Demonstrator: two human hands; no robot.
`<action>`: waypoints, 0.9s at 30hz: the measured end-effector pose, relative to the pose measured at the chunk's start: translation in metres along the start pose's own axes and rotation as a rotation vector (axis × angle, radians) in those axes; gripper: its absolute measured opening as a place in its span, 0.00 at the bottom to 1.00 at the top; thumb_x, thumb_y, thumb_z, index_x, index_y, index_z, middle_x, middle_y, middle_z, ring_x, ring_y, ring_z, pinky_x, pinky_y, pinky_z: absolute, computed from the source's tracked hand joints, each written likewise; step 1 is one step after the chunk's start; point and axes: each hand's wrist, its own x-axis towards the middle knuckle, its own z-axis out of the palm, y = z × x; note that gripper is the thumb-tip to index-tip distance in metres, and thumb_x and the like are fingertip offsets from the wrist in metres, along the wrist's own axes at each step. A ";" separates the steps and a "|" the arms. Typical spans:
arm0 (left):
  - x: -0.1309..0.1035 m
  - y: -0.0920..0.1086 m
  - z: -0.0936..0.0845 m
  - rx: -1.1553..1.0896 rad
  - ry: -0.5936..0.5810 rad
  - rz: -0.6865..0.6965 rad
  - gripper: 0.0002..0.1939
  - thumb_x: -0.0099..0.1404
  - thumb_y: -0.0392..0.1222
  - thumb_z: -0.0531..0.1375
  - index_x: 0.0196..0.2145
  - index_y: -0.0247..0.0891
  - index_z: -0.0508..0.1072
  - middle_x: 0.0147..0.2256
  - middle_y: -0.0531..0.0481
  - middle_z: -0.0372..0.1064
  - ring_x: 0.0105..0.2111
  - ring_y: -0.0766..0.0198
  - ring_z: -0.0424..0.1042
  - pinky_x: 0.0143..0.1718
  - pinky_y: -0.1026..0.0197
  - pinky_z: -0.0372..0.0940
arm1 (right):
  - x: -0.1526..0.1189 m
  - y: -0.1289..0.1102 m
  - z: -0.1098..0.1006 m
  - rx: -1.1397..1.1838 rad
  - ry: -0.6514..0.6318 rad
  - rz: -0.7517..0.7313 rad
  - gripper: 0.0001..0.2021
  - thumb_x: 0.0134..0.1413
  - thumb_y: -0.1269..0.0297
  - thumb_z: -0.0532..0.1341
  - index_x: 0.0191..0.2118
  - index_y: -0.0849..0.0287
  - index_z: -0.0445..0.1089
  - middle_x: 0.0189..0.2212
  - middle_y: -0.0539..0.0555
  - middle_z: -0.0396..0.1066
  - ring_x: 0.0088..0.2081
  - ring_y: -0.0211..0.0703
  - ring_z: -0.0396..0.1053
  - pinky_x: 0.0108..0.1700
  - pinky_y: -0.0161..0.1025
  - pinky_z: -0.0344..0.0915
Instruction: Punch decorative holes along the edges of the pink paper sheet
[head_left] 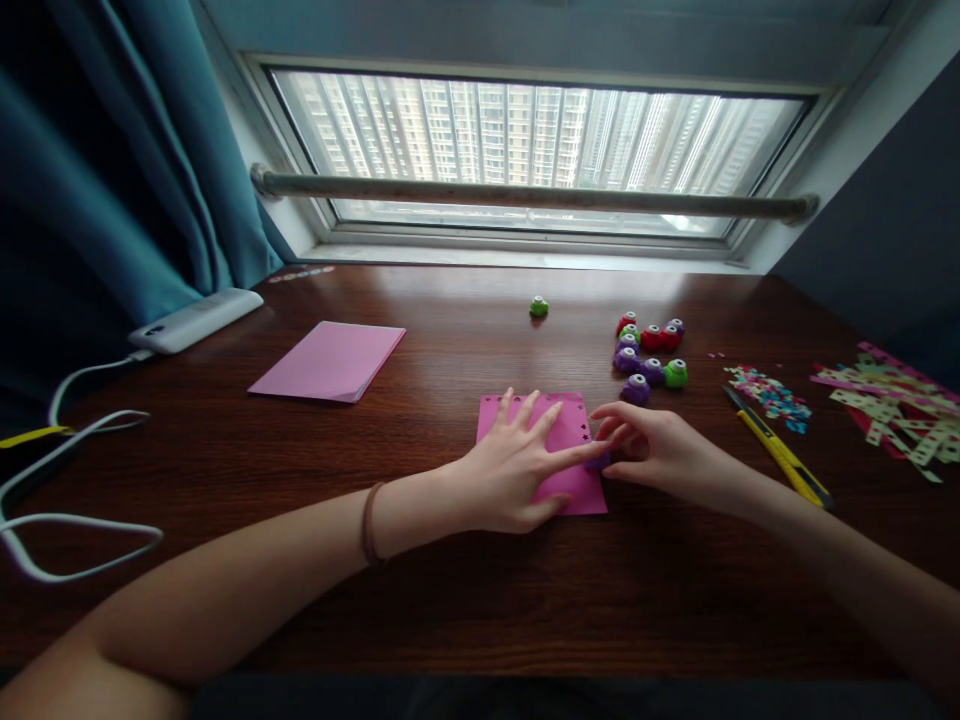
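Observation:
A bright pink sheet of paper [587,492] lies on the table, with small punched shapes along its top edge and the upper part of its right edge. My left hand [514,468] rests flat on the sheet, fingers spread. At the sheet's right edge, my right hand [652,452] has its fingers closed around a small purple craft punch [598,460], mostly hidden by both hands. Several more craft punches [652,370], purple, red and green, stand beyond my right hand. One green punch [538,307] sits apart, farther back.
A stack of pink paper [330,362] lies at the left. On the right are a yellow utility knife [784,455], a heap of paper bits [772,395] and punched paper strips [900,400]. A white device [199,320] with a cable [82,580] lies by the curtain [165,150].

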 end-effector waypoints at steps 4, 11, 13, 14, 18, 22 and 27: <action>0.001 0.000 -0.001 0.007 -0.003 0.005 0.34 0.61 0.47 0.54 0.61 0.58 0.40 0.57 0.36 0.48 0.57 0.33 0.46 0.48 0.27 0.43 | -0.001 0.010 0.013 -0.016 0.114 -0.030 0.21 0.44 0.69 0.63 0.47 0.59 0.62 0.32 0.52 0.70 0.33 0.40 0.70 0.35 0.36 0.68; 0.001 -0.001 -0.001 0.013 0.001 0.013 0.35 0.60 0.48 0.54 0.61 0.57 0.41 0.57 0.37 0.48 0.57 0.33 0.47 0.49 0.27 0.42 | 0.000 0.014 0.018 -0.003 0.171 -0.040 0.22 0.44 0.68 0.63 0.48 0.57 0.62 0.34 0.51 0.69 0.32 0.38 0.69 0.33 0.34 0.67; 0.001 -0.001 0.000 0.013 0.005 0.014 0.35 0.61 0.48 0.54 0.61 0.58 0.40 0.57 0.37 0.48 0.57 0.33 0.46 0.49 0.28 0.42 | -0.001 0.014 0.018 -0.015 0.179 -0.036 0.22 0.44 0.68 0.64 0.48 0.57 0.62 0.34 0.51 0.69 0.32 0.37 0.69 0.33 0.34 0.67; 0.001 -0.001 0.000 0.012 0.005 0.016 0.35 0.61 0.48 0.54 0.61 0.58 0.40 0.57 0.37 0.48 0.57 0.32 0.46 0.49 0.28 0.42 | -0.002 0.013 0.018 -0.017 0.184 -0.034 0.22 0.44 0.68 0.64 0.48 0.57 0.62 0.34 0.50 0.69 0.32 0.37 0.69 0.33 0.33 0.66; 0.002 -0.001 -0.001 0.009 0.003 0.024 0.35 0.61 0.49 0.54 0.61 0.58 0.39 0.58 0.37 0.47 0.57 0.33 0.46 0.50 0.28 0.41 | -0.003 0.012 0.020 -0.024 0.202 -0.037 0.21 0.44 0.67 0.64 0.47 0.57 0.62 0.34 0.50 0.69 0.32 0.37 0.69 0.33 0.33 0.66; 0.002 -0.001 -0.001 0.002 0.000 0.018 0.36 0.61 0.49 0.55 0.61 0.59 0.39 0.58 0.39 0.47 0.57 0.33 0.46 0.50 0.28 0.42 | -0.003 0.013 0.021 -0.048 0.218 -0.054 0.21 0.44 0.67 0.64 0.47 0.57 0.63 0.34 0.51 0.69 0.32 0.38 0.69 0.32 0.34 0.66; 0.001 -0.001 -0.001 0.002 0.001 0.010 0.35 0.61 0.50 0.55 0.60 0.58 0.41 0.59 0.38 0.46 0.57 0.32 0.45 0.49 0.28 0.43 | -0.002 0.011 0.017 -0.005 0.177 -0.050 0.23 0.42 0.66 0.65 0.48 0.57 0.63 0.35 0.52 0.69 0.33 0.39 0.69 0.35 0.36 0.68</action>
